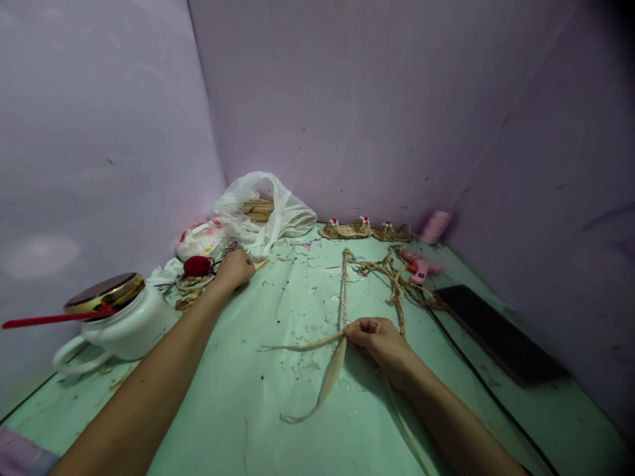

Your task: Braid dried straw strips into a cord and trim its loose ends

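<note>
My right hand pinches the lower end of a braided straw cord, which runs straight away from me over the table. Two loose flat strands fan out from the pinch toward the left and toward me; another strand trails down by my right wrist. My left hand is reached out to the far left, fingers closed, beside a white plastic bag. A short pale strip shows at its fingertips; whatever it grips is mostly hidden.
At left stand a white mug with a gold-rimmed lid and a red stick, and a red pincushion-like ball. On the right lie more braided cord, a pink glue gun, a dark phone and a black cable. Small woven hats line the back wall.
</note>
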A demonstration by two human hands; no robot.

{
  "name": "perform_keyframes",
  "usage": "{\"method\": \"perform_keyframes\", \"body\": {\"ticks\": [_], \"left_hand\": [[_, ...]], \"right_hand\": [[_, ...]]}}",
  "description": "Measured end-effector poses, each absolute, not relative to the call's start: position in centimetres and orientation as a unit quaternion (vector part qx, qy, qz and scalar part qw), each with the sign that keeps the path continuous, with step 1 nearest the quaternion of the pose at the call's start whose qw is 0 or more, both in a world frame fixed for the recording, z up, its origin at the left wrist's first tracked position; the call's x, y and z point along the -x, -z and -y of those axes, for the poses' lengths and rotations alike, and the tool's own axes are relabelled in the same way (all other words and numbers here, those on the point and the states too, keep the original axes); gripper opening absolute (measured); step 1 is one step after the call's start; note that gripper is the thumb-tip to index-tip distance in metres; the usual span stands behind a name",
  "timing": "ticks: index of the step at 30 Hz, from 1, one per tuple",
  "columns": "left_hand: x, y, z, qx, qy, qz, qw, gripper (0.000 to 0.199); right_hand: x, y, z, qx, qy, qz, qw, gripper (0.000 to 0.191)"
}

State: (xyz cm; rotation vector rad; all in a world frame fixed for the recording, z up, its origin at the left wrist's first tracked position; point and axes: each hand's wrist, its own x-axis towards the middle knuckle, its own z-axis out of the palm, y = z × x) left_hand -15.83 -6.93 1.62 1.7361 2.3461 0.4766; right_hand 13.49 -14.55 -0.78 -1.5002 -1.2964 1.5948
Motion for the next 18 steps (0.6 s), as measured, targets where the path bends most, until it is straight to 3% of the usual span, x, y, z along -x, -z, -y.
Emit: {"method": "perform_keyframes", "body": {"ticks": [8, 14, 18], "left_hand": [[12.8, -6.4, 8.8, -0.617, -0.153, -0.764, 0.111, 0.018], [8.3, -6.7, 10.7, -0.676, -0.114, -0.617, 0.387, 0.012], [5.5, -5.7, 12.1, -0.699, -0.070, -0.544, 0.459, 0.017]], "right_hand": [[-13.3, 0.4, 14.5, 0.556, -0.595, 0.495, 0.303, 0.014], [-13.4, 0.8, 14.4, 0.552, -0.587, 0.508, 0.306, 0.010], [-13.4, 0.9, 14.3, 0.546, -0.590, 0.506, 0.313, 0.011]]}}
